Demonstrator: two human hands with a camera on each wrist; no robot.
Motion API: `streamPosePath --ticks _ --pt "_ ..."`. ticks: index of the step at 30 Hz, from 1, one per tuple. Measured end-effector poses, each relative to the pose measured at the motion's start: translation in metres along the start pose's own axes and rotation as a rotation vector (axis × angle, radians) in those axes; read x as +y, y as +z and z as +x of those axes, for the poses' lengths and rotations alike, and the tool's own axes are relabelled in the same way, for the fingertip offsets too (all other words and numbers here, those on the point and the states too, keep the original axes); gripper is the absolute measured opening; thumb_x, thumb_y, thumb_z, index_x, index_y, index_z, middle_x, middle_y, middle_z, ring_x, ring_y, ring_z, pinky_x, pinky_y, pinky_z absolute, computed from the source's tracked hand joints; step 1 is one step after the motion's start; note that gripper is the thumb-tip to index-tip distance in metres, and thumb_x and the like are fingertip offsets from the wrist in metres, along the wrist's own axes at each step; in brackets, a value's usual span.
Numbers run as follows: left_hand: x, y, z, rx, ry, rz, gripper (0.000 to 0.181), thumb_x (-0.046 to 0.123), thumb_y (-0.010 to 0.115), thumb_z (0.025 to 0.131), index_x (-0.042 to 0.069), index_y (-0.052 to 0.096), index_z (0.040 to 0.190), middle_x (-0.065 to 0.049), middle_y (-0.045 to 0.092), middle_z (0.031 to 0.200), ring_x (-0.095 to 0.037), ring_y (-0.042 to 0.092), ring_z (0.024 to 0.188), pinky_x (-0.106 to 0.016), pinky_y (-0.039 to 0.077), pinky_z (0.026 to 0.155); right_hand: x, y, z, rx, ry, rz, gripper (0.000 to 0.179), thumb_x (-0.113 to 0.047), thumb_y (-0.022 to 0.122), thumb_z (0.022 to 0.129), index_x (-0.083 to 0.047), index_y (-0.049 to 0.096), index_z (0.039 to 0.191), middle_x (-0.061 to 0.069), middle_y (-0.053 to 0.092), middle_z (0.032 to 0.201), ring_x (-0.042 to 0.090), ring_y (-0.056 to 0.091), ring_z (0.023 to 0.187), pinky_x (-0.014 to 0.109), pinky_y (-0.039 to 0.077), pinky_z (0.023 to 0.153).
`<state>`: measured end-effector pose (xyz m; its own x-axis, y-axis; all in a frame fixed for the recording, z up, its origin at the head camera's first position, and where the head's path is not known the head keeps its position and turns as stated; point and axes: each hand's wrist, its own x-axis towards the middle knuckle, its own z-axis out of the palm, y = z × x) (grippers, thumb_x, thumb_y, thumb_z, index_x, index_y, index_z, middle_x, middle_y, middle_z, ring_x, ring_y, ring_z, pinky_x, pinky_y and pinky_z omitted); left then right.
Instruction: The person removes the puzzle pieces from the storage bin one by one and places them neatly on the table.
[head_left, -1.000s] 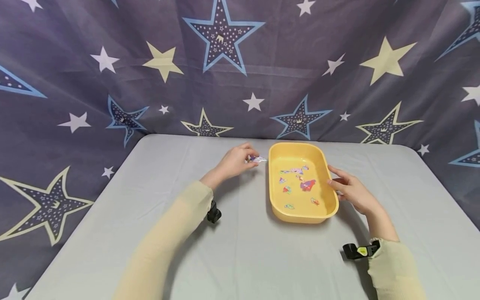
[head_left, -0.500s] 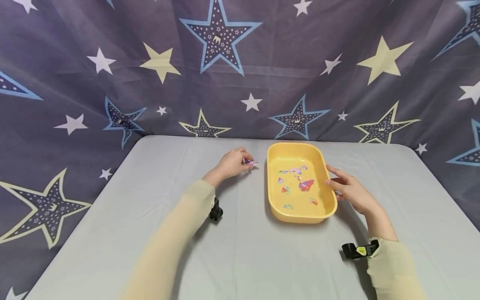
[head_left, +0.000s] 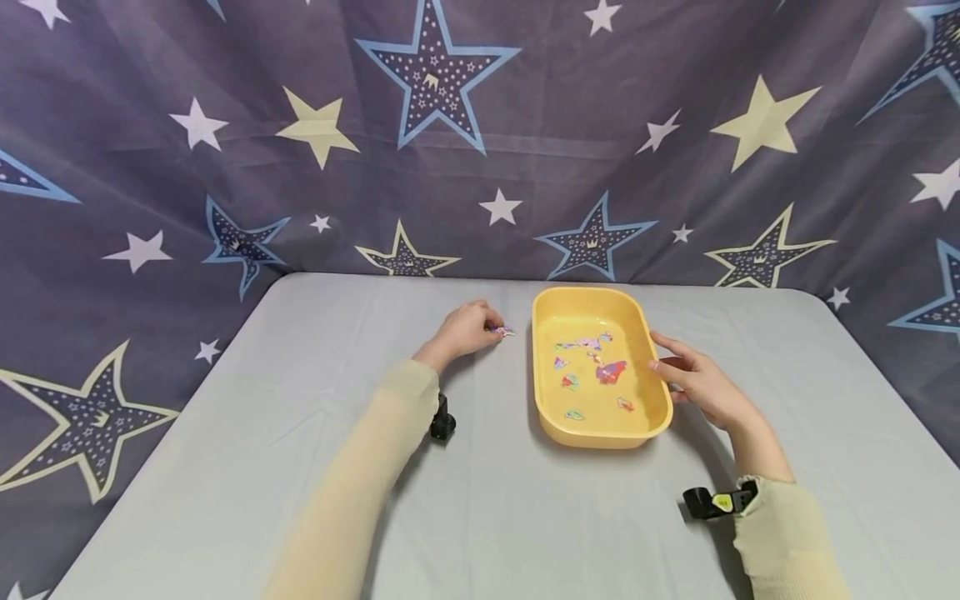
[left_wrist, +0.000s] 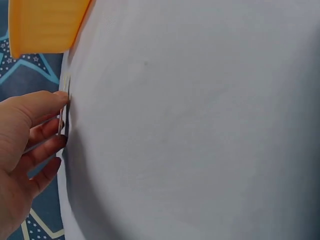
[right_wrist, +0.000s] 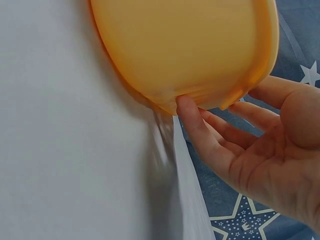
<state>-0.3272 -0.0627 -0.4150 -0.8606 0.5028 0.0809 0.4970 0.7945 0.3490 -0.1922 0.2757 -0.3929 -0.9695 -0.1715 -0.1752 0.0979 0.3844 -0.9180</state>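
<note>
My left hand (head_left: 467, 327) pinches a small flat purple-patterned cutout (head_left: 507, 332) low over the table, left of the yellow tray (head_left: 600, 442). Seen edge-on in the left wrist view, the cutout (left_wrist: 64, 117) is thin, with the thumb on one face and fingertips on the other. At the tray's right side, my right hand (head_left: 701, 379) grips the rim, its thumb over the edge and its fingers along the outer wall. Several flat cutouts lie on the tray's floor, including a larger red and purple one (head_left: 611, 372) and a long lilac one (head_left: 591, 342).
A light grey cloth covers the table (head_left: 360, 350). Behind it hangs a dark curtain (head_left: 465, 183) printed with stars, reaching the table's back edge. Each wrist wears a black camera; the left one (head_left: 442, 423) sits close over the cloth.
My left hand has drawn the cutout slightly left, away from the tray, and lowered it toward the cloth. The right hand and the tray stay in place; the head view has shifted slightly.
</note>
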Motion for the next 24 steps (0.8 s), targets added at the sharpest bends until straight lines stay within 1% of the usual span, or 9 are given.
streamPosePath --ticks 4,9,15,19,24 --pt "-0.0019 0.0023 0.0008 -0.009 -0.008 0.009 0.025 0.026 0.067 0.081 0.015 0.069 0.104 0.0 0.06 0.098 -0.015 0.056 0.087 -0.031 0.044 0.08 -0.0005 -0.0002 -0.0004 -0.005 0.007 0.012 0.064 -0.025 0.05 0.093 -0.011 0.016 0.146 0.032 0.038 0.132 0.001 0.055 0.091 0.029 0.052 0.071" --pt "-0.0036 0.004 0.0025 -0.011 0.011 0.021 0.026 0.027 0.066 0.082 0.016 0.069 0.105 0.0 0.06 0.098 -0.015 0.054 0.086 -0.031 0.043 0.079 -0.0004 -0.0002 -0.0002 -0.007 0.004 0.026 0.065 -0.025 0.05 0.093 -0.011 0.016 0.146 0.033 0.037 0.132 0.002 0.056 0.091 0.029 0.052 0.071" --pt "-0.0021 0.0011 -0.0002 -0.028 0.007 -0.021 0.028 0.023 0.068 0.081 0.013 0.068 0.107 -0.002 0.06 0.098 -0.016 0.054 0.087 -0.032 0.043 0.082 0.0007 0.0004 0.0001 -0.02 -0.006 0.042 0.066 -0.027 0.05 0.093 -0.01 0.015 0.146 0.033 0.037 0.131 0.002 0.057 0.09 0.03 0.052 0.072" --pt "-0.0006 -0.0009 -0.0008 -0.024 0.006 -0.007 0.031 0.023 0.069 0.079 0.013 0.067 0.108 -0.002 0.06 0.099 -0.017 0.055 0.089 -0.032 0.043 0.083 -0.0002 0.0004 -0.0004 -0.019 -0.007 0.039 0.067 -0.028 0.051 0.093 -0.011 0.014 0.146 0.032 0.037 0.131 0.002 0.057 0.091 0.029 0.052 0.072" --pt "-0.0001 -0.0016 -0.0007 -0.019 0.007 0.013 0.037 0.022 0.07 0.078 0.01 0.064 0.112 -0.004 0.06 0.096 -0.017 0.056 0.088 -0.033 0.044 0.081 -0.0005 0.0 -0.0008 -0.02 -0.008 0.035 0.066 -0.027 0.05 0.093 -0.011 0.014 0.146 0.032 0.037 0.131 0.002 0.057 0.09 0.029 0.052 0.072"
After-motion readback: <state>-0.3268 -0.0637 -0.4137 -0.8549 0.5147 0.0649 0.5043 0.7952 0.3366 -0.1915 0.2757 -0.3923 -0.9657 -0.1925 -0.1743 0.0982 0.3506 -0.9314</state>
